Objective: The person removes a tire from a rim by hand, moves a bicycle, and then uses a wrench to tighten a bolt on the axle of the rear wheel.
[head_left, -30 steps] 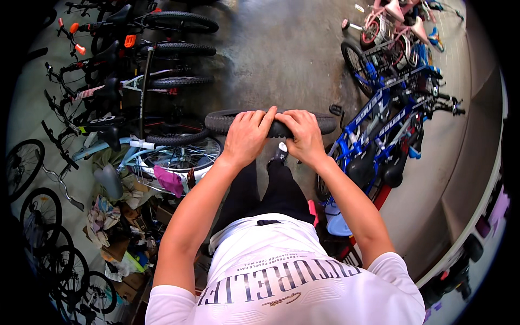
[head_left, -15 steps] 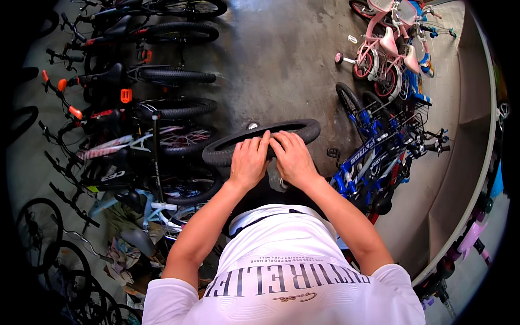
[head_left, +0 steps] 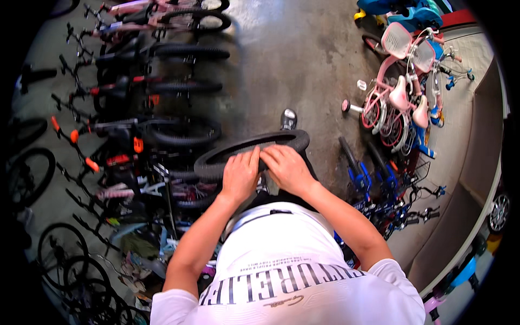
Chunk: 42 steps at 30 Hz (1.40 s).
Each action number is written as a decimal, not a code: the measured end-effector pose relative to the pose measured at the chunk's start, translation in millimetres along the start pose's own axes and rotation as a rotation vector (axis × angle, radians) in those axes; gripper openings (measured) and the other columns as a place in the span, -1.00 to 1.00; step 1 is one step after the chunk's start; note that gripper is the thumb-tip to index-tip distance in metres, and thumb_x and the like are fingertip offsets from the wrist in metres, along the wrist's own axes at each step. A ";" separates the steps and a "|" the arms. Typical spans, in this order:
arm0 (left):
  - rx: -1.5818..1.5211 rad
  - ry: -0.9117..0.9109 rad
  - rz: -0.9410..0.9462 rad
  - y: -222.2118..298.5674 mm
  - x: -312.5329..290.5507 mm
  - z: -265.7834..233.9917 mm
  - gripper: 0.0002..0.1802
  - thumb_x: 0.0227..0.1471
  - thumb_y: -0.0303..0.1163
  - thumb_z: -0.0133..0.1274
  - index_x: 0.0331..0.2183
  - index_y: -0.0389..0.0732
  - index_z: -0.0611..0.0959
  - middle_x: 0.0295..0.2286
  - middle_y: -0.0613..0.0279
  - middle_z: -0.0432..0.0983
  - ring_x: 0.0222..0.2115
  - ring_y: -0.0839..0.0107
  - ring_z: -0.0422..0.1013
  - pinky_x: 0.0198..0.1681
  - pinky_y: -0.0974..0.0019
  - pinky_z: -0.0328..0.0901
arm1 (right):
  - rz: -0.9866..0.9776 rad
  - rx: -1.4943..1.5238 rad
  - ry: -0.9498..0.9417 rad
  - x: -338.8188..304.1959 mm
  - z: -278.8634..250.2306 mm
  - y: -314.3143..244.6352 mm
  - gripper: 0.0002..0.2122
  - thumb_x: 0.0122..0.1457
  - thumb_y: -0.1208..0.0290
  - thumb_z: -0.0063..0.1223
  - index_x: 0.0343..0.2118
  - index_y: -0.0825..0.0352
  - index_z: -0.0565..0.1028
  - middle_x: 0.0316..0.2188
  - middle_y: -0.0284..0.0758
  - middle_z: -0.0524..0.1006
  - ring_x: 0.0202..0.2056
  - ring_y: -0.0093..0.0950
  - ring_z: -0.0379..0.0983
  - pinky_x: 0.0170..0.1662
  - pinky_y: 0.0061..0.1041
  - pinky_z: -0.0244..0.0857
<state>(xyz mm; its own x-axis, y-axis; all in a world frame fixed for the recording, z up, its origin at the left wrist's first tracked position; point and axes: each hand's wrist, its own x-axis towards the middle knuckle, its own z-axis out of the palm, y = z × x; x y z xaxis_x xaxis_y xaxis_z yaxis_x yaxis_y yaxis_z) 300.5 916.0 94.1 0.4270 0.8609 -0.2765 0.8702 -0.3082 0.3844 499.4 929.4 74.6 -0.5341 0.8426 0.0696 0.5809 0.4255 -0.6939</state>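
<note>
A black bicycle tyre [head_left: 208,169] is held out in front of my waist, tilted, its opening seen as a narrow oval. My left hand [head_left: 241,172] grips its near side with the fingers curled over the rubber. Right beside it, my right hand [head_left: 287,169] is closed on the same stretch of tyre. The thumbs and index fingers almost meet at the middle. No wheel rim shows inside the tyre. The undersides of both hands are hidden.
A row of parked bicycles [head_left: 187,86] lines the left side, wheels pointing inward. On the right stand blue bicycles [head_left: 374,181] and pink children's bicycles [head_left: 400,95] beside a curved low wall [head_left: 460,146]. My shoe [head_left: 288,118] is on the grey concrete floor [head_left: 260,70].
Both hands keep their grip on the tyre, which sits slightly lower and further left in view. The surrounding bicycles have shifted downward in the picture, and my shoe shows stepped forward.
</note>
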 end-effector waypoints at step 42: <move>0.036 0.297 0.144 -170.0 809.8 -288.1 -0.34 -0.16 -0.43 0.28 0.06 -0.31 0.58 0.01 0.01 0.56 0.04 0.12 0.50 0.13 0.06 0.36 | -0.036 0.015 0.035 663.9 -359.2 462.2 -0.58 0.01 0.48 0.26 -0.02 0.41 0.51 0.00 -0.15 0.52 0.06 -0.15 0.47 0.18 -0.18 0.35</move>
<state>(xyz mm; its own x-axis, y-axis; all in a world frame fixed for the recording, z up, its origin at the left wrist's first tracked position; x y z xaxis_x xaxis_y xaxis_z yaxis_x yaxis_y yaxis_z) 427.6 1782.2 58.6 0.4607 0.8862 0.0488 0.8165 -0.4447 0.3681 633.9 1804.1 57.5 -0.5327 0.8379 0.1192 0.5522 0.4508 -0.7013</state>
